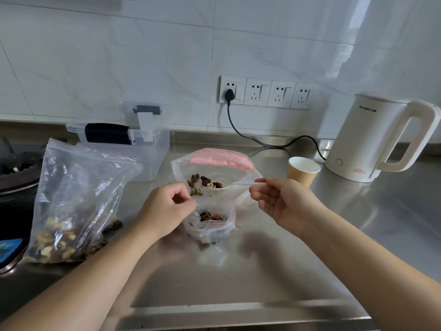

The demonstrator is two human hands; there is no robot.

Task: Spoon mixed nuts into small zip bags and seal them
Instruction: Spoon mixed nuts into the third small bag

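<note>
Reaching in from the near edge of the steel counter [238, 271], two bare forearms, converging on the bags in the middle.

Starting at far left: leaning upright beside the stove [16, 177], a large zip bag [71, 199] with mixed nuts settled at its bottom, probably waiting as further stock. Behind it, standing against the wall, a clear plastic box [143, 149].

Moving to the middle: left hand [164, 209] pinching the near rim of the small zip bag [210, 225], thumb and forefinger closed on the plastic, other fingers curled under, wrist bent slightly down. Likely holding the mouth open and steady so nuts are falling inside and not on the counter. Small zip bag sitting on the counter just below the hand, already holding some nuts, not yet sealed. Directly behind it, lying open, a wider bag [214, 168] with a pink strip and loose nuts inside, serving as the source.

Then the right hand [284, 201], palm turned inward, thumb and fingertips pinching the handle end of a clear plastic spoon [222, 186]. Spoon bowl loaded with nuts and hovering inside the wider bag, kept about level, seemingly to avoid spilling.

Further right, standing apart: a paper cup [303, 173], then a white kettle [377, 142].
</note>
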